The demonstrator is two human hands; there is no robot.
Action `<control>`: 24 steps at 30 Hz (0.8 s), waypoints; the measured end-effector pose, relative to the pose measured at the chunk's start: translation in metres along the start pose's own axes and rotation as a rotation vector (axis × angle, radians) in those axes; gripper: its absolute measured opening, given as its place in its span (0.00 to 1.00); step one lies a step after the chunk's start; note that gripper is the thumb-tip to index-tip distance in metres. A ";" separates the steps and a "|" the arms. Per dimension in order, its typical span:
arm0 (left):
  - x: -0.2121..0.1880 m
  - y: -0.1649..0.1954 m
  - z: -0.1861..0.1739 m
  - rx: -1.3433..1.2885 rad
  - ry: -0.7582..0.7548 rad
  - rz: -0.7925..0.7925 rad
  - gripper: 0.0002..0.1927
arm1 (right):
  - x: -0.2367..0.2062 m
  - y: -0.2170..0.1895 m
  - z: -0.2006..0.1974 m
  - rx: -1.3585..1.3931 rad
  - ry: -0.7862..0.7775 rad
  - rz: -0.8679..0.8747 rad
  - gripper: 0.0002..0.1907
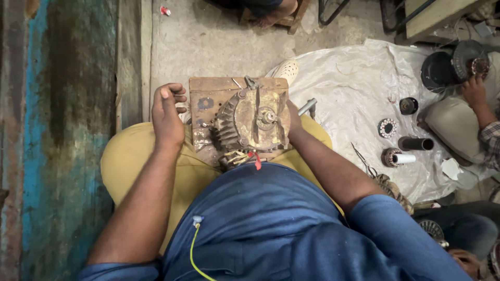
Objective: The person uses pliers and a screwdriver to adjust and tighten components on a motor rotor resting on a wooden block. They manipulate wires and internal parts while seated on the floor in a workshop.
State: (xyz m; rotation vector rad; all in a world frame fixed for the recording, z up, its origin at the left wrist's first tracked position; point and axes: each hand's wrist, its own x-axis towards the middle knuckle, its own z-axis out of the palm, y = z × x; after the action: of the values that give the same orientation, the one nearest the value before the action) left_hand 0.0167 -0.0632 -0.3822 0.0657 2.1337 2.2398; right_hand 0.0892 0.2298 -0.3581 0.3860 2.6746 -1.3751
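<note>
motor housing (253,120) on wooden block (208,99); left hand (167,112) open beside block, right hand (295,122) bracing housing's far side, grip hidden.

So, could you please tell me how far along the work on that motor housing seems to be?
Early to middle, as far as I can tell. The finned motor housing already sits on the wooden block in the lap, with copper windings showing at its near edge. The right hand steadies the housing's side, while the left hand hangs open beside the block. The end cover is still bolted on, and wound parts wait on the plastic sheet.
</note>
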 end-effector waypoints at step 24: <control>0.000 0.001 0.005 0.031 0.013 0.081 0.18 | -0.019 0.019 0.009 0.026 -0.126 -0.002 0.21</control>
State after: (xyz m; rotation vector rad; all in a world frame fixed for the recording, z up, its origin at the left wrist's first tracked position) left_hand 0.0171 -0.0580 -0.3811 0.1422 2.2118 2.2555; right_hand 0.1124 0.2296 -0.3738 0.2891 2.5593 -1.3873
